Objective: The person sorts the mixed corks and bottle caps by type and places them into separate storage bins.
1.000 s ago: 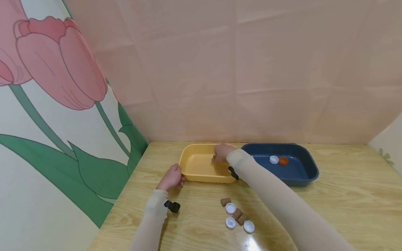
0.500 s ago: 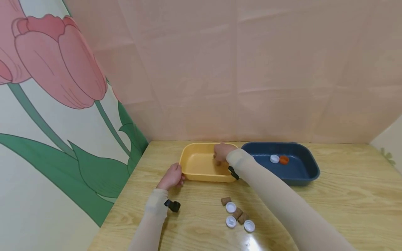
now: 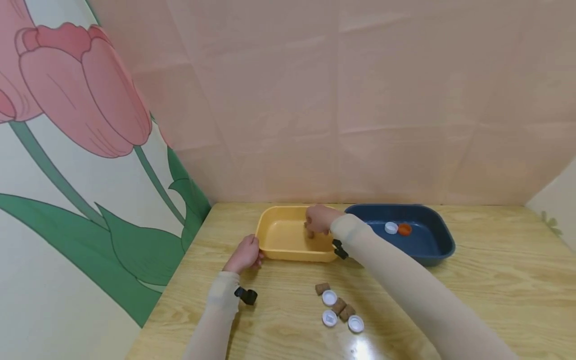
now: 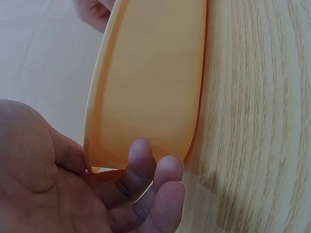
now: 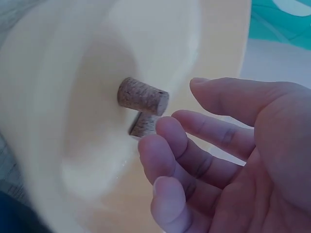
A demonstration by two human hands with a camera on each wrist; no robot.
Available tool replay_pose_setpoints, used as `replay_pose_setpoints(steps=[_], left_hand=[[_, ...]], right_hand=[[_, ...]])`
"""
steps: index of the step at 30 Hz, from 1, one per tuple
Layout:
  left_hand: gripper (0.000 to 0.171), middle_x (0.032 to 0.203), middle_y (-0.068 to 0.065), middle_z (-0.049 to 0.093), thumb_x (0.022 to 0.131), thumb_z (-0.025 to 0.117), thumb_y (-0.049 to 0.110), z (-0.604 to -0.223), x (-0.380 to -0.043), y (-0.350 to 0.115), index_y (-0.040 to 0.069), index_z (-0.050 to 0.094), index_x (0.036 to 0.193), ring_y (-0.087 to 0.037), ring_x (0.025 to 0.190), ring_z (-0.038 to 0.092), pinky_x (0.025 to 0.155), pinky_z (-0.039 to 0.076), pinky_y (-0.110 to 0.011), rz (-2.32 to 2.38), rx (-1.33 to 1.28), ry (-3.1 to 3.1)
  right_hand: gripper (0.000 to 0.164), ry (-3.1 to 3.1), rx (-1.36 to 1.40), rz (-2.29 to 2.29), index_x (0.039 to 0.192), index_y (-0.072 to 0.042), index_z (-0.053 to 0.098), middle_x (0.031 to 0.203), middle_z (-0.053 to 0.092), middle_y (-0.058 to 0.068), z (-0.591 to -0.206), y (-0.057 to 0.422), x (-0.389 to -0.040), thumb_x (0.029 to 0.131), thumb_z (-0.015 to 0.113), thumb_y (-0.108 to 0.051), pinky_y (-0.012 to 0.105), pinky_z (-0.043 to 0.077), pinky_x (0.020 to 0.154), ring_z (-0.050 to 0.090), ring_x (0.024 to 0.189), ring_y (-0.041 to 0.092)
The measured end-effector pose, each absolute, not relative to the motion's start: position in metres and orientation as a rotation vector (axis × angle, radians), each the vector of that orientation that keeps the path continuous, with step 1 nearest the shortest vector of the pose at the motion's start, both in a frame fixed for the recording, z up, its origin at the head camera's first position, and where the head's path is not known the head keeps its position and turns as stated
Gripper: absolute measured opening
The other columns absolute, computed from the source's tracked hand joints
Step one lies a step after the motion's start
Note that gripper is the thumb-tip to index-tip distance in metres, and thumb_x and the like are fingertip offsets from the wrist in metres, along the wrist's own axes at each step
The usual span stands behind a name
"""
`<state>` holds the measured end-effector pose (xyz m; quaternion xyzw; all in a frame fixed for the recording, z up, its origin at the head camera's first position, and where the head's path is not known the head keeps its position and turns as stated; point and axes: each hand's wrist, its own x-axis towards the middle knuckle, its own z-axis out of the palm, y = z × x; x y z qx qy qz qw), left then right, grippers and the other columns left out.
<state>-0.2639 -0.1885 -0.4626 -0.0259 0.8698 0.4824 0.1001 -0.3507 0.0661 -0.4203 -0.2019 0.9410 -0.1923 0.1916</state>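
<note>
under the right hand [image 3: 320,218], fingers apart, the yellow tray [image 3: 283,232] the left hand [image 3: 246,254] grips holds two corks [image 5: 142,95]; rightward, the blue tray [image 3: 418,246] holds caps [image 3: 391,228]; both corks are speckled

I see one yellow tray [image 3: 283,237] and one dark blue tray [image 3: 420,245]. The corks [image 5: 141,96] are brown with dark specks. The small caps [image 3: 356,324] are white, but one cap [image 3: 404,230] is orange. Pink tulips [image 3: 81,90] and green leaves [image 3: 139,255] brighten the white wall [image 3: 54,300].
</note>
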Motion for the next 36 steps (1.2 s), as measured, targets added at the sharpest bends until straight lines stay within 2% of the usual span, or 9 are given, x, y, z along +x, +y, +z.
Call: replay_pose_setpoints(steps=[3,6,9,11,14,18,27,33,36], left_hand=[[0.039,0.078,-0.008,0.055,0.109,0.023,0.020,-0.463,-0.264,-0.189,-0.003,0.052,0.117,-0.021,0.061,0.056,0.057,0.054,-0.037,1.425,-0.075,2.573],[0.038,0.079,-0.009,0.056,0.109,0.023,0.020,-0.464,-0.264,-0.189,-0.003,0.053,0.118,-0.021,0.060,0.056,0.056,0.054,-0.037,1.430,-0.081,2.573],[0.038,0.079,-0.009,0.056,0.109,0.023,0.020,-0.465,-0.264,-0.188,-0.003,0.053,0.118,-0.021,0.060,0.056,0.057,0.054,-0.036,1.435,-0.084,2.571],[0.038,0.079,-0.009,0.056,0.109,0.023,0.020,-0.466,-0.265,-0.188,-0.003,0.053,0.118,-0.020,0.060,0.056,0.056,0.054,-0.036,1.436,-0.084,2.575],[0.039,0.079,-0.009,0.055,0.109,0.023,0.020,-0.466,-0.264,-0.188,-0.003,0.053,0.118,-0.021,0.060,0.056,0.056,0.053,-0.036,1.437,-0.084,2.582],[0.039,0.079,-0.009,0.055,0.109,0.023,0.020,-0.465,-0.263,-0.187,-0.003,0.053,0.118,-0.022,0.061,0.057,0.056,0.053,-0.036,1.439,-0.080,2.585],[0.039,0.077,-0.008,0.054,0.108,0.023,0.019,-0.466,-0.263,-0.189,-0.004,0.053,0.117,-0.022,0.060,0.056,0.056,0.053,-0.036,1.447,-0.079,2.581],[0.038,0.076,-0.008,0.054,0.108,0.023,0.019,-0.466,-0.264,-0.190,-0.004,0.053,0.114,-0.021,0.059,0.055,0.056,0.053,-0.036,1.452,-0.075,2.587],[0.038,0.076,-0.007,0.054,0.108,0.023,0.018,-0.466,-0.263,-0.189,-0.004,0.053,0.115,-0.020,0.059,0.055,0.055,0.053,-0.036,1.453,-0.073,2.578]], right_hand=[[0.017,2.632,-0.623,-0.583,0.094,-0.010,0.070,0.100,0.069,0.003,-0.419,0.075,-0.345,0.092,0.071,-0.026,0.029,0.038,0.046,0.046,0.051,0.016],[0.014,2.621,-0.720,-0.629,0.096,-0.015,0.073,0.129,0.066,0.005,-0.413,0.084,-0.335,0.094,0.070,-0.029,0.029,0.042,0.049,0.050,0.056,0.016],[0.010,2.634,-0.833,-0.672,0.097,-0.016,0.071,0.135,0.064,0.005,-0.407,0.094,-0.322,0.097,0.066,-0.025,0.029,0.043,0.055,0.052,0.064,0.014],[0.009,2.658,-0.896,-0.688,0.100,-0.014,0.070,0.131,0.066,0.006,-0.405,0.100,-0.311,0.099,0.064,-0.020,0.028,0.044,0.057,0.053,0.067,0.012],[0.011,2.695,-0.936,-0.706,0.106,-0.011,0.068,0.107,0.071,0.006,-0.402,0.108,-0.294,0.098,0.065,-0.018,0.028,0.045,0.057,0.053,0.067,0.012],[0.014,2.746,-0.929,-0.697,0.106,-0.013,0.069,0.075,0.060,-0.002,-0.406,0.117,-0.270,0.094,0.071,-0.019,0.028,0.045,0.055,0.052,0.062,0.011],[0.017,2.814,-0.937,-0.667,0.099,-0.015,0.071,0.065,0.053,-0.013,-0.437,0.126,-0.228,0.087,0.078,-0.025,0.026,0.040,0.052,0.048,0.057,0.005],[0.035,2.879,-0.890,-0.662,0.094,-0.019,0.069,0.062,0.050,-0.013,-0.458,0.124,-0.215,0.080,0.080,-0.050,0.028,0.038,0.049,0.047,0.056,0.005],[0.039,2.877,-0.822,-0.624,0.089,-0.023,0.068,0.062,0.050,-0.012,-0.464,0.123,-0.210,0.077,0.079,-0.058,0.030,0.037,0.048,0.047,0.057,0.007]])
